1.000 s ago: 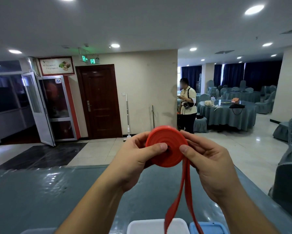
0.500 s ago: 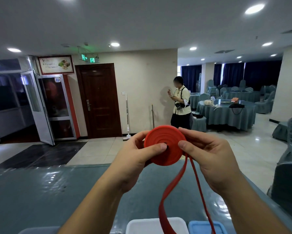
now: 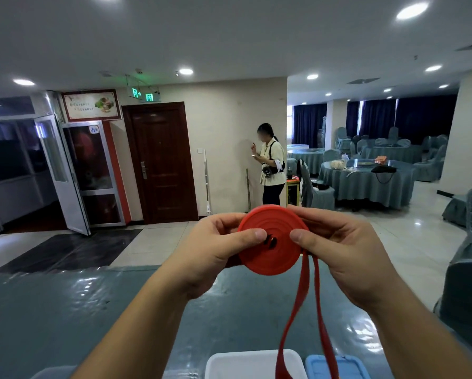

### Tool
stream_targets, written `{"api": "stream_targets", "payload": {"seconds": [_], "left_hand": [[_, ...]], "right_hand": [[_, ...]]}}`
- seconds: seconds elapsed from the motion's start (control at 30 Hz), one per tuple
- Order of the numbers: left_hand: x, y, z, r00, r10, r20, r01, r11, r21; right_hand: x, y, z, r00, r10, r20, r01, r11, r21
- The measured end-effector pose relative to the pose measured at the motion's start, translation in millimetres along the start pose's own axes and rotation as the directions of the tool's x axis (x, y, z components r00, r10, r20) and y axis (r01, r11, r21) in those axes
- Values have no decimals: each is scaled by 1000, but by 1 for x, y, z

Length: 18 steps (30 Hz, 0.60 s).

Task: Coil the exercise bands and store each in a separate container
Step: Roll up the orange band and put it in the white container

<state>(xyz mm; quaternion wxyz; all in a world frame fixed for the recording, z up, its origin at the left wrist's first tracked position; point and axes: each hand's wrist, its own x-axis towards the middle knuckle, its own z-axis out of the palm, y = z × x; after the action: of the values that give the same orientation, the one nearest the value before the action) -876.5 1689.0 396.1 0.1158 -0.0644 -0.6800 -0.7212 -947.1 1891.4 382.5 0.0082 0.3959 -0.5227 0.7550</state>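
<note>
Coil (image 3: 273,242) up at chest height over the table (image 3: 65,310), left hand (image 3: 215,253) and right hand (image 3: 338,250) pinching it, thumbs on its face. Tail (image 3: 300,302) dangles toward the white container (image 3: 224,365). We should hold tension even and feed each wrap flat.

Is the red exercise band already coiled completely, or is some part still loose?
Partly coiled. The red band forms a flat disc held by the left hand and right hand, but two strands hang loose below.

Bright recessed ceiling lights (image 3: 412,10) throw glare on the glossy table (image 3: 65,310); wide-angle edges bend.
</note>
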Motion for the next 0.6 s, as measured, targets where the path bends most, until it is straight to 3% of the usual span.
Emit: {"api": "stream_targets", "payload": {"seconds": [0.23, 0.43, 0.6], "left_hand": [[-1, -8, 14, 990, 21, -141, -45, 984, -170], [-6, 3, 0, 999, -19, -26, 20, 998, 54], [-3, -8, 15, 987, 7, -158, -29, 990, -136]], "right_hand": [[-4, 10, 8, 990, 36, -138, -21, 994, 111], [-5, 6, 4, 996, 65, -56, -63, 997, 34], [-4, 8, 14, 988, 34, -151, -17, 993, 114]]}}
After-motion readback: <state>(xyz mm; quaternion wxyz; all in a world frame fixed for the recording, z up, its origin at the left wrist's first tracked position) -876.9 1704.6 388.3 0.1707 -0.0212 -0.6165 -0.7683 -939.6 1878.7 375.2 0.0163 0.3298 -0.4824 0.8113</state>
